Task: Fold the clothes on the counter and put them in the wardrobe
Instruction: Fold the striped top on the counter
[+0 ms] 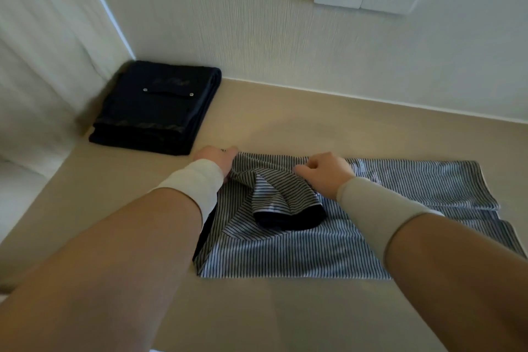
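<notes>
Both my forearms reach out over the counter (285, 123) to the striped shirt (328, 248) lying partly folded near its front edge. My left hand (217, 160) pinches the shirt's far left edge; my right hand (323, 171) is curled on its bunched sleeve. Dark folded trousers (154, 108) sit in the back left corner. My fingertips are hidden.

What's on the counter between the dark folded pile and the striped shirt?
Nothing but bare counter. In the head view, a narrow strip separates the dark pile from the striped shirt; the left hand sits at the shirt's near corner.
</notes>
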The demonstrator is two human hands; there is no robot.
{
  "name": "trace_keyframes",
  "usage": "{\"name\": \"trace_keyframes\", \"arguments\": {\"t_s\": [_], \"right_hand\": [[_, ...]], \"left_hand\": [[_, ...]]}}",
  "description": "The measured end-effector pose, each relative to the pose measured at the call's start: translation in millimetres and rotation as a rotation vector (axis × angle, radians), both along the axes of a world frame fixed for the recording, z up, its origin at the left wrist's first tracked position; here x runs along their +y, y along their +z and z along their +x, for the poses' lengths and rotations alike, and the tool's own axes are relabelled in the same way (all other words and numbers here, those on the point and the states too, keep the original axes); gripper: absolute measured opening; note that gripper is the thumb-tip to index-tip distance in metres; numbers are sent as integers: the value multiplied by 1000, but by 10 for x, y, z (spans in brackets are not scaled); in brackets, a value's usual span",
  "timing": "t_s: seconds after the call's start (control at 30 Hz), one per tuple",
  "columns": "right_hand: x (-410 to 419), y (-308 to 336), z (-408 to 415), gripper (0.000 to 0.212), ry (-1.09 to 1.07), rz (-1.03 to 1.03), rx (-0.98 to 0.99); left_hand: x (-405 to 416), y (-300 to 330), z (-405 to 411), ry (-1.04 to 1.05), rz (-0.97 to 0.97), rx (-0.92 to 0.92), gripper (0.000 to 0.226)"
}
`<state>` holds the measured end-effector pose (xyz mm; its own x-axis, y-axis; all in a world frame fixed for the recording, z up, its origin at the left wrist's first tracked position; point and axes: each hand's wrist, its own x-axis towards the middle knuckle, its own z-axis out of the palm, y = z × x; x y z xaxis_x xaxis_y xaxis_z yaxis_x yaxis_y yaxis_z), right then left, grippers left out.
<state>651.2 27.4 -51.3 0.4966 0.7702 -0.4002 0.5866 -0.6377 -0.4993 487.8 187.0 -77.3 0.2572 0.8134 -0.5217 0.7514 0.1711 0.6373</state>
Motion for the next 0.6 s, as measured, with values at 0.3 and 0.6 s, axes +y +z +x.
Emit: {"name": "trace_keyframes", "arguments": {"t_s": [0.3,0.6], "right_hand": [[23,-200,69,26,-69,-2,-229],[5,-304,20,60,-71,-258,-247]], "left_hand": [[-9,-48,9,39,201,106,24],[-104,-109,18,84,313,133,32]]}}
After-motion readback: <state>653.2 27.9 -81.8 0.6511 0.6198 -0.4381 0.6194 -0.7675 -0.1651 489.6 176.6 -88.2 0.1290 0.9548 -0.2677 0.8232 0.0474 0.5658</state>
